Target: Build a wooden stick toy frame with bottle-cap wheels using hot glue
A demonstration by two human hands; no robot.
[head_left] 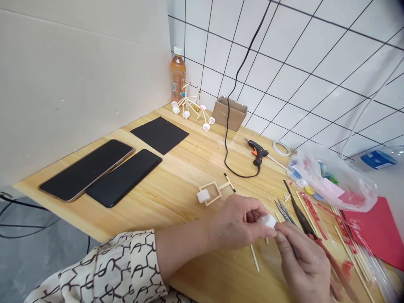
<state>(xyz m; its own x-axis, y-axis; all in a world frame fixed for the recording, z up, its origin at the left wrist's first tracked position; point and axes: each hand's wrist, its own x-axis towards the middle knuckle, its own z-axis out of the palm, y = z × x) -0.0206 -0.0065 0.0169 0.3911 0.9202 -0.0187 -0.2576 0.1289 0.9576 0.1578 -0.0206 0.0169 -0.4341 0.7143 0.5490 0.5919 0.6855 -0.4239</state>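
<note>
Left hand [241,223] pinches a small white piece [267,220] above the desk [179,185], near a stick frame [218,189], while the right hand [304,261] curls close beside that piece, gripping what, if anything, I cannot tell.

The left hand [235,221] partly covers the white piece [268,220], hiding its full shape.

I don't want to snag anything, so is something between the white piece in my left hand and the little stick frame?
Only your left hand itself, on the side of the white piece toward the stick frame. Nothing else visible stands between them, though the hand hides some of the tabletop.
</note>
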